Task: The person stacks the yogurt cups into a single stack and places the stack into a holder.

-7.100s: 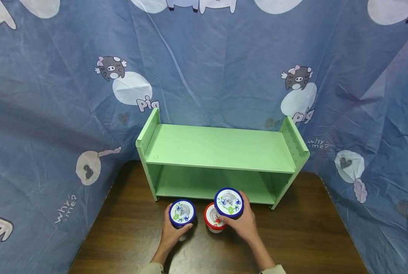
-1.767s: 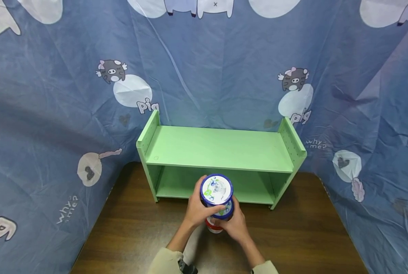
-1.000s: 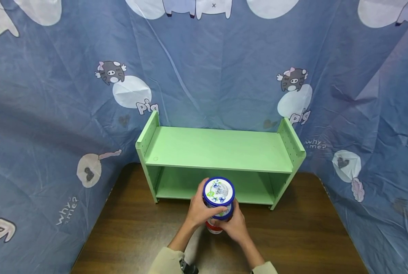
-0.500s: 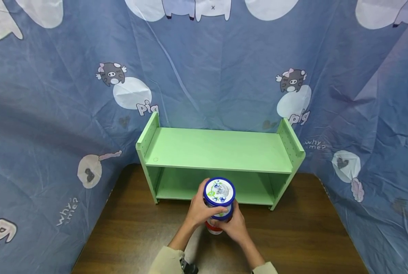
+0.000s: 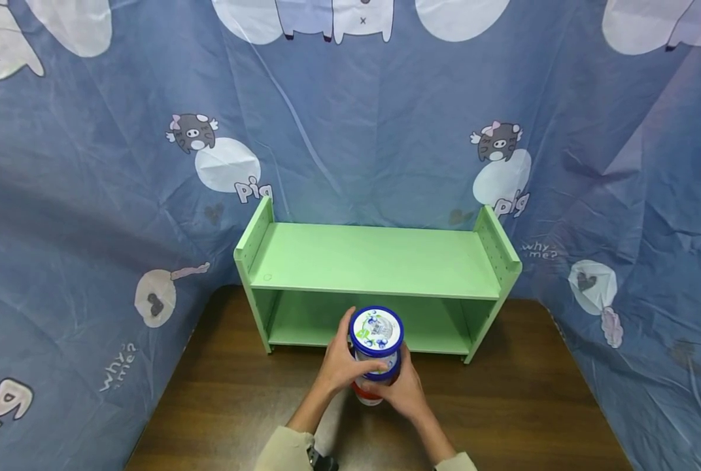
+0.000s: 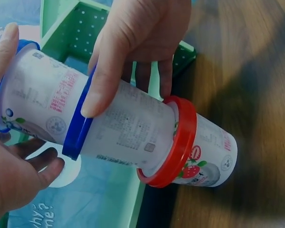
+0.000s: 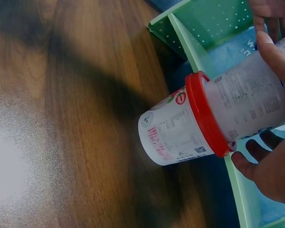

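- A dark brown wood-grain tabletop (image 5: 503,399) carries a light green two-level shelf (image 5: 374,258), which stands at its far edge.
- Blue cloth (image 5: 386,131) printed with cartoon pigs and white patches hangs behind and at both sides.
- Three tubs stand stacked just in front of the shelf: a red-lidded tub (image 6: 199,152) on the tabletop, a middle blue-lidded tub (image 6: 128,128) on it, and a top blue-lidded tub (image 5: 376,329) above.
- The left hand (image 5: 340,366) comes in from the left, its grip curled round the top tub, thumb across the front.
- The right hand (image 5: 403,389) wraps the middle tub from the right, fingers narrow round its wall, thumb lying over the blue rim.
- Beige sleeves (image 5: 282,451) show at the near edge.
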`<act>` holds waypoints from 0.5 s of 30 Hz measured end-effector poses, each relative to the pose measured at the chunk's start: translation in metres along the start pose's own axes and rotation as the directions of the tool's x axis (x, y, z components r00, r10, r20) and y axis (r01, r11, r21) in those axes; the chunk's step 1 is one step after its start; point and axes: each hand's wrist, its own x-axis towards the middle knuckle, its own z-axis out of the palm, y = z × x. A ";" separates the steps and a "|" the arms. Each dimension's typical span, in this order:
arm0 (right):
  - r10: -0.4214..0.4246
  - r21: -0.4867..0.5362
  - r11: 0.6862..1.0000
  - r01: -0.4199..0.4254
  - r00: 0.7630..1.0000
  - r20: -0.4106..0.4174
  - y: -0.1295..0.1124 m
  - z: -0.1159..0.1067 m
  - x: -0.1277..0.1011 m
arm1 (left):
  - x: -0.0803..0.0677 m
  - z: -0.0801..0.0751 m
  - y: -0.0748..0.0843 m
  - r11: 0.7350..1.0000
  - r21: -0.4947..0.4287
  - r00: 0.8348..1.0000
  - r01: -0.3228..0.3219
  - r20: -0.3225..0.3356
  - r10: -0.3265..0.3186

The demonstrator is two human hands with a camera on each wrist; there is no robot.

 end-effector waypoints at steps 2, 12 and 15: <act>0.007 -0.004 1.000 -0.007 1.000 -0.002 0.001 -0.002 -0.001 | -0.001 -0.001 -0.003 1.000 0.003 1.000 0.004 0.001 -0.004; 0.027 -0.016 1.000 -0.027 1.000 -0.002 0.005 -0.025 -0.001 | -0.006 -0.005 -0.015 0.999 -0.032 1.000 -0.007 0.005 0.007; 0.025 -0.027 0.999 -0.025 1.000 -0.018 0.006 -0.032 0.000 | -0.008 -0.006 -0.022 0.999 -0.045 1.000 -0.018 0.004 0.018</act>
